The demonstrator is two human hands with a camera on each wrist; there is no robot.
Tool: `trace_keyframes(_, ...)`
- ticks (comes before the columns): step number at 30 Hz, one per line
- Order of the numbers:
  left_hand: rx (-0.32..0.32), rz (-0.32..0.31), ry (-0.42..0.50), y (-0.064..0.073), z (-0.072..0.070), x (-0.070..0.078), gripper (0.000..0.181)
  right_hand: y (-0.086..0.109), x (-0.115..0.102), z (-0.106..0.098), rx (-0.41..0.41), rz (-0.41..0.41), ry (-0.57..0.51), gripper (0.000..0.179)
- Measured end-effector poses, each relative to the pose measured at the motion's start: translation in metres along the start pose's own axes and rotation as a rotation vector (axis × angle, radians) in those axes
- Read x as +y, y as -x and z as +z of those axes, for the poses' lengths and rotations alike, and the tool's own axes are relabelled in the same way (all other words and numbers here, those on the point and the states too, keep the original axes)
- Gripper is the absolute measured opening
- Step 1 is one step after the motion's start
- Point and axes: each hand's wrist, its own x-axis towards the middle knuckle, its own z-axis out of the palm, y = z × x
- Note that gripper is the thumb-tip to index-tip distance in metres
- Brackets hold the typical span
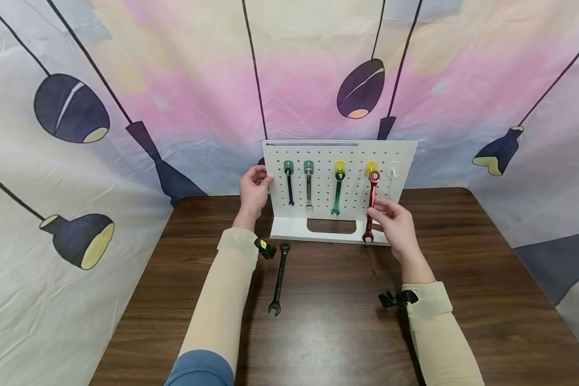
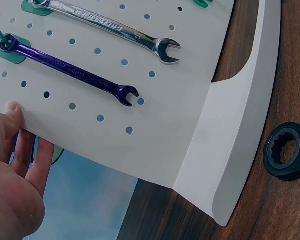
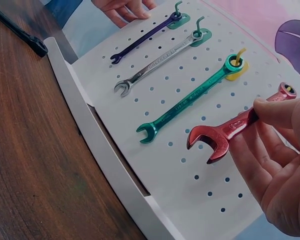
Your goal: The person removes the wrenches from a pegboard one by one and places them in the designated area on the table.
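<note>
A white pegboard point(image 1: 323, 185) stands on the table. My left hand point(image 1: 254, 190) holds its left edge, thumb in front and fingers partly hidden behind. My right hand point(image 1: 394, 222) pinches a red combination wrench point(image 3: 225, 132) along its shaft, open end down. The wrench's ring end is at the right yellow hook point(image 1: 371, 167); a bit of yellow shows inside the ring in the right wrist view. Left of it hang a green wrench point(image 3: 185, 102), a silver wrench point(image 2: 110, 27) and a purple wrench point(image 2: 70, 70), each by its ring end on a hook.
On the brown wooden table point(image 1: 328, 321), in front of the board, lies a black wrench point(image 1: 280, 279). A clear hook point(image 1: 392, 170) is fixed at the board's right side. Behind the table hangs a cloth point(image 1: 173, 64) printed with lamps.
</note>
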Motion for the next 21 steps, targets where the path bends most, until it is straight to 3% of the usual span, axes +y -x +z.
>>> trace_keyframes(13,0.008,0.002,-0.005,-0.0018,-0.0011,-0.0001,0.015,-0.0008,-0.0020,0.0031,-0.005,-0.009,-0.022,0.042)
trace_keyframes(21,0.002,-0.001,-0.031,-0.0008,-0.0010,-0.0006,0.016,0.0000,0.0001,0.0081,-0.040,0.015,-0.114,0.040)
